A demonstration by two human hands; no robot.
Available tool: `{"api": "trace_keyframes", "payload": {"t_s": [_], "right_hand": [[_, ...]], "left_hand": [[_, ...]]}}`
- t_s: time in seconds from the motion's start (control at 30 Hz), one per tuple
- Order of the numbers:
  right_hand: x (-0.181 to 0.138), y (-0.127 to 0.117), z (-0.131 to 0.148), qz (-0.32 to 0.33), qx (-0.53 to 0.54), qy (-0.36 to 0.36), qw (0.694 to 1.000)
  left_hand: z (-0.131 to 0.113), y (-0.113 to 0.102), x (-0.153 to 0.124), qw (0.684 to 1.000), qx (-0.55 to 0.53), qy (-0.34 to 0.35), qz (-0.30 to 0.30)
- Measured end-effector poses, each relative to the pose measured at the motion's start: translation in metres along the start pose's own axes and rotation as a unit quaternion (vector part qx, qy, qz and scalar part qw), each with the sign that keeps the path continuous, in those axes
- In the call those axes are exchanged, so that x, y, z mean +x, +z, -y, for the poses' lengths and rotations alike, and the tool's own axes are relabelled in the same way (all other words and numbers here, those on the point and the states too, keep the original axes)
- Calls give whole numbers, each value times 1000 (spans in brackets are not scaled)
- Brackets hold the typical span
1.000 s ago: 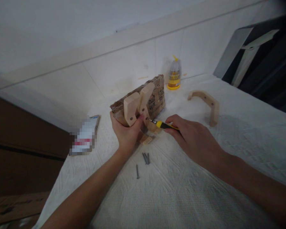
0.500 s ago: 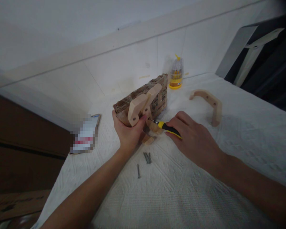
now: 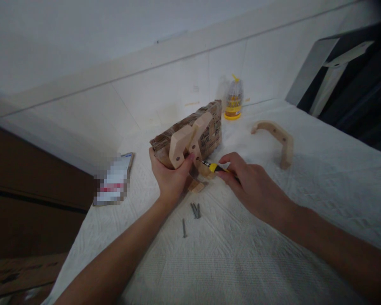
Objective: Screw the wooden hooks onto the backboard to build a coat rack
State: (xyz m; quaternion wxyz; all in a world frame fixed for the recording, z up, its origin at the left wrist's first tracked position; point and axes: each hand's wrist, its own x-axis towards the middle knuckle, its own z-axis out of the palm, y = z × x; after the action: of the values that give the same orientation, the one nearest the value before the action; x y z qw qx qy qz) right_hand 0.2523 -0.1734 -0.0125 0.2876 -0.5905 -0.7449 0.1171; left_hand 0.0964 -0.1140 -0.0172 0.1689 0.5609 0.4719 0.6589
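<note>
My left hand is closed round the lower left of a taped cardboard block, its thumb pressing on the wooden pieces at the front. Two angled pale wooden brackets with holes lie against the block's face. My right hand grips a yellow and black screwdriver between thumb and fingers. The screwdriver's tip meets the lower hole of the right-hand bracket; whether a screw sits there is too small to tell. Below the block, several loose screws lie on the white cloth.
Another curved wooden bracket rests on the cloth at right. A clear bottle-shaped container with a yellow base stands by the wall. At left lies a phone-like object, partly pixelated. The white cloth covers the surface.
My right hand's fingers have shifted on the screwdriver handle, with the index finger now lifted and straighter. The tip stays at the same hole; the left hand holds its place.
</note>
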Motion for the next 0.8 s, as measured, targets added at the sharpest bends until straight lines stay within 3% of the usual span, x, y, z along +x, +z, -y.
{"api": "trace_keyframes", "payload": {"t_s": [0.17, 0.3, 0.47, 0.67, 0.8], "right_hand": [[0, 3, -4, -50, -58, -72, 995], [-1, -2, -6, -87, -79, -78, 990], [-1, -6, -4, -49, -62, -33, 996], [3, -7, 0, 17, 90, 58, 994], [2, -2, -1, -15, 55, 10, 998]], "left_hand": [[-1, 0, -1, 1000, -6, 0, 5], [0, 0, -1, 1000, -10, 1, 9], [3, 0, 1, 999, 28, 10, -15], [4, 0, 1, 1000, 15, 13, -6], [2, 0, 0, 1000, 3, 10, 0]]}}
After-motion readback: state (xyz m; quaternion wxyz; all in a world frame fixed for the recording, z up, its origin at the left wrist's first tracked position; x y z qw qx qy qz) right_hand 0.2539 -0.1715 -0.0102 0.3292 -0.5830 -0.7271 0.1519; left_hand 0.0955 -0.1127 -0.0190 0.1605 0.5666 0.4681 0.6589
